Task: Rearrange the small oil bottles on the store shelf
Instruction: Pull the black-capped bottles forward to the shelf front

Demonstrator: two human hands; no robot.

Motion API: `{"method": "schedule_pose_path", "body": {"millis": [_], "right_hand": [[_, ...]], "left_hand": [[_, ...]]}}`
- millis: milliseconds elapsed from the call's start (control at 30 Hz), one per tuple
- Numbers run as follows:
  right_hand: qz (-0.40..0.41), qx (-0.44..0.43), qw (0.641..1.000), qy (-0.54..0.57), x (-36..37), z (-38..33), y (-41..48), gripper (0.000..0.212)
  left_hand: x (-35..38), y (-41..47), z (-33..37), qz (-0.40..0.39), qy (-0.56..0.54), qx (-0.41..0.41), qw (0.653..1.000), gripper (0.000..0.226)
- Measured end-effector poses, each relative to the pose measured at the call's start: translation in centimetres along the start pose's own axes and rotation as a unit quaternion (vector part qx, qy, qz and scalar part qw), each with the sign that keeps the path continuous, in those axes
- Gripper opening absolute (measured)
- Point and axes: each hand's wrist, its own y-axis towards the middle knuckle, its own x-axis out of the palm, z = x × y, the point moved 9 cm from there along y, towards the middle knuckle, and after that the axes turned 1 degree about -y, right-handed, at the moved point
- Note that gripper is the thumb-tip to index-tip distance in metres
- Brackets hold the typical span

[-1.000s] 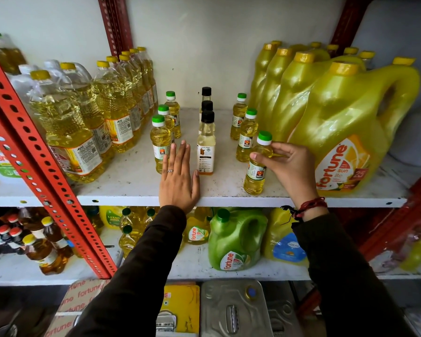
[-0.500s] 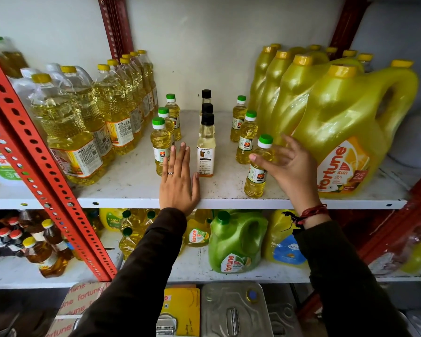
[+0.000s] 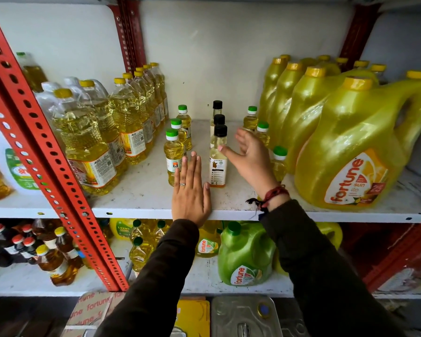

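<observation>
Shelf (image 3: pixel 136 200) of white metal carries three short rows of small oil bottles running from near its front edge toward the back wall. Along the left row stand three green-capped bottles, the front green-capped bottle (image 3: pixel 173 154) nearest the edge. In the middle row stand three black-capped bottles, the front black-capped bottle (image 3: pixel 218 159) closest to the edge. The right row has three more green-capped ones; its front bottle (image 3: pixel 278 164) is partly hidden behind the right hand.

The left hand (image 3: pixel 190 190) lies flat, palm down, at the front edge of the shelf between the left and middle rows, fingers straight and pressed together, a ring on one finger. The right hand (image 3: pixel 250 161) hangs above the shelf between the middle and right rows, fingers spread and empty, thumb tip just beside the front black-capped bottle's neck; whether it touches, I cannot tell.

Large clear bottles (image 3: pixel 93 142) fill the left end of the shelf, and big yellow jugs (image 3: pixel 355 152) fill the right end.
</observation>
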Motion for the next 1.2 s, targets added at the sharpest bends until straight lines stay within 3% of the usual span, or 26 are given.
{"method": "schedule_pose_path", "body": {"millis": [100, 267, 567, 833, 1200], "right_hand": [[-0.024, 0.048, 0.999, 0.009, 2.3, 2.0, 1.7, 0.071], [-0.018, 0.024, 0.999, -0.021, 3.3, 3.2, 2.6, 0.039], [0.042, -0.004, 0.993, -0.114, 2.5, 3.1, 2.1, 0.06], [-0.025, 0.012, 0.999, -0.017, 2.8, 3.7, 1.6, 0.043], [0.034, -0.047, 0.996, -0.069, 2.0, 2.1, 0.5, 0.037]], "left_hand": [[0.0, 0.1, 0.0, 0.001, 0.007, -0.001, 1.0, 0.067], [0.1, 0.1, 0.0, -0.004, 0.009, 0.002, 1.0, 0.067], [0.5, -0.1, -0.1, -0.014, 0.012, 0.003, 1.0, 0.067], [0.4, -0.1, -0.1, -0.008, 0.006, 0.002, 1.0, 0.067], [0.4, -0.1, -0.2, -0.01, 0.005, -0.005, 1.0, 0.067]]}}
